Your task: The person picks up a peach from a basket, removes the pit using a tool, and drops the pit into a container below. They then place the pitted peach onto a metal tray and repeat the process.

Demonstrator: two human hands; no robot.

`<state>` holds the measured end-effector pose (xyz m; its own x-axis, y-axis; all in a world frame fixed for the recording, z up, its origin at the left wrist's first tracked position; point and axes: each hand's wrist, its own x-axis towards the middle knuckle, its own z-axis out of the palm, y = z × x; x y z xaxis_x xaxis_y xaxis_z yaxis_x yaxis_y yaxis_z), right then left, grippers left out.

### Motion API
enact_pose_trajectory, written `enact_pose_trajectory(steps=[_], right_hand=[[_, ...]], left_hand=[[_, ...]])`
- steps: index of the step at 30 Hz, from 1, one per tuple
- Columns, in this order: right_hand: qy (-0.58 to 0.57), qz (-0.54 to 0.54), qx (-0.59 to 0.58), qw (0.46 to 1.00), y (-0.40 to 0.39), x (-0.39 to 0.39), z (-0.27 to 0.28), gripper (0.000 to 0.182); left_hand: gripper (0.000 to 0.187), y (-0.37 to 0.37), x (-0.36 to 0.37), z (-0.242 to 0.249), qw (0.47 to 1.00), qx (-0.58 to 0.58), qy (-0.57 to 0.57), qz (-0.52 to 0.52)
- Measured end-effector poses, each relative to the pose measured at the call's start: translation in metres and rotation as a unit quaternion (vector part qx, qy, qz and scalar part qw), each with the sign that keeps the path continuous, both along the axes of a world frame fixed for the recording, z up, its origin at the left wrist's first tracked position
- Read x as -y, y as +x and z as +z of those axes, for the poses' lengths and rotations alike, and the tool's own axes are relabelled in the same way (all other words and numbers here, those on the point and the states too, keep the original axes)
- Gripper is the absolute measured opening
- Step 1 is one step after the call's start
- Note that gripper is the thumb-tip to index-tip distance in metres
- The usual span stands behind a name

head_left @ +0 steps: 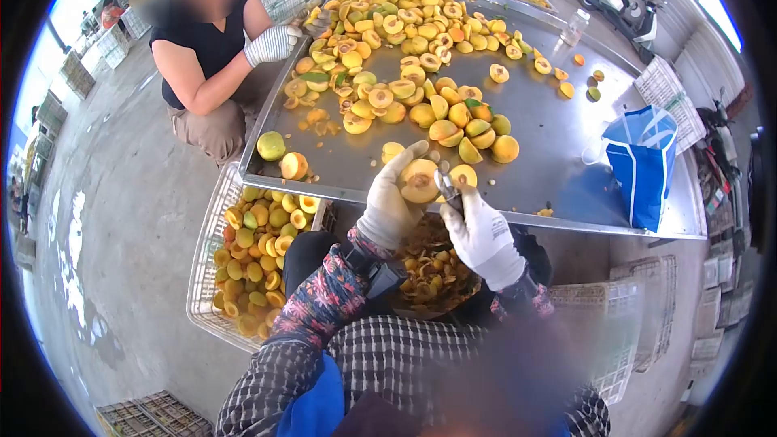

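Note:
My left hand (392, 202), in a white glove, is closed around a halved yellow peach (420, 181) just over the table's near edge. The peach's cut face with its brown centre points up toward me. My right hand (486, 243), also gloved in white, grips a small dark metal tool (450, 193), its tip close beside that peach. Another peach half (463, 175) shows right by the right fingertips. In front of both hands, cut peaches (443, 129) lie on the metal table (534, 137).
A large heap of peach halves (396, 20) covers the table's far left. A blue bag (643, 170), a white cup (593, 154) and a clear bottle (575, 27) stand at right. A crate (201, 275) of peaches sits below left. A gloved co-worker (198, 65) sits at the left side.

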<state>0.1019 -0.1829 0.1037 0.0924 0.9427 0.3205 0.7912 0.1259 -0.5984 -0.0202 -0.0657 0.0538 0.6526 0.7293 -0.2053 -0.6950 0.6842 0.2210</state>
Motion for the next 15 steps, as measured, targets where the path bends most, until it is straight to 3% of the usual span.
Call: enact_pose_trajectory(steps=[3,6,10,15], right_hand=[[-0.023,-0.016,0.058,0.998,-0.006,-0.002,-0.021,0.036],[-0.056,-0.048,0.137,0.988,-0.015,-0.003,-0.033,0.031],[-0.032,-0.029,0.057,0.997,-0.020,-0.002,-0.038,0.029],[-0.021,-0.023,0.110,0.993,-0.019,-0.005,-0.041,0.031]], left_hand=[[0.026,0.000,0.002,0.002,1.000,0.013,-0.010,0.014],[0.026,0.003,0.005,-0.006,0.999,0.022,-0.018,0.032],[0.031,0.004,0.018,0.002,0.996,-0.014,-0.049,0.079],[0.035,0.004,0.018,0.004,0.995,-0.023,-0.035,0.093]])
